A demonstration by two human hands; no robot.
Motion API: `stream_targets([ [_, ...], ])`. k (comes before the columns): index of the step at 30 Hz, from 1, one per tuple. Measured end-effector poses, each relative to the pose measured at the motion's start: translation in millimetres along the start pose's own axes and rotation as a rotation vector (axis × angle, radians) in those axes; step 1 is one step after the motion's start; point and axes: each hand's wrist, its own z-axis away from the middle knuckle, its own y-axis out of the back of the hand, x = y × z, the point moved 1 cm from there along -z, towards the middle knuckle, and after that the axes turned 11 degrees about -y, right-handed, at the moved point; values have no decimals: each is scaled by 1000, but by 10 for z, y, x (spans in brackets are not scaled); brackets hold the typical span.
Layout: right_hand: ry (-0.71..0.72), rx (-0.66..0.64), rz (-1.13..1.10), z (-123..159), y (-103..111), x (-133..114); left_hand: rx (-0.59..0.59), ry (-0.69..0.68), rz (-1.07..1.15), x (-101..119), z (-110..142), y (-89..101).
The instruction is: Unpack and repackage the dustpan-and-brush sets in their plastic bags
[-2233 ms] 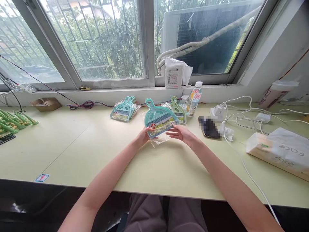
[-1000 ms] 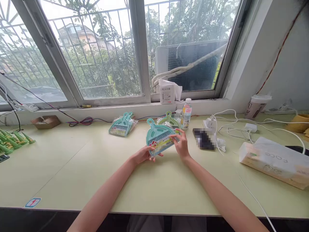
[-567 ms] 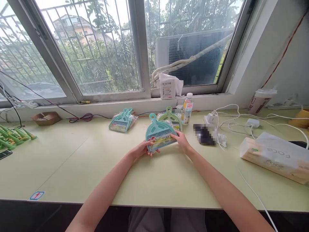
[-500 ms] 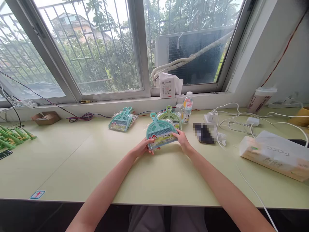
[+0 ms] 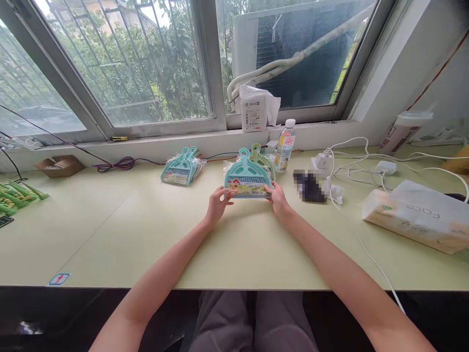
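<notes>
A teal dustpan and brush set (image 5: 247, 177) in clear wrap, with a printed label across its front, is between my two hands. My left hand (image 5: 217, 201) pinches its lower left corner, thumb in front. At the lower right corner my right hand (image 5: 277, 197) grips the edge with the thumb on the wrap. Right behind it a green dustpan (image 5: 257, 155) shows in part; the rest is hidden. To the left on the table lies a small pile of wrapped teal dustpans (image 5: 182, 166), apart from my hands.
A drink bottle (image 5: 285, 146) stands right of the dustpans. Farther right are a blurred dark phone (image 5: 309, 186), white chargers with cables (image 5: 322, 160) and a tissue pack (image 5: 417, 215). A cardboard tray (image 5: 60, 166) and green items (image 5: 18, 195) lie on the left.
My hands have moved the teal dustpan set away from me, toward the green one, and it has turned from tilted to level. The camera view has dipped lower.
</notes>
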Motion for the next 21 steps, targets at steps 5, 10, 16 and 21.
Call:
stream_targets([
  [5,51,-182,5,48,-63,-36,264,0,60,60,-22,10],
  [10,127,-215,56,57,-30,-80,164,148,101,-75,-108,125],
  [16,186,-265,288,36,-16,-30,101,202,21,-325,-98,228],
  [21,315,-133,475,-41,73,-77,-40,193,-160,-377,-89,171],
])
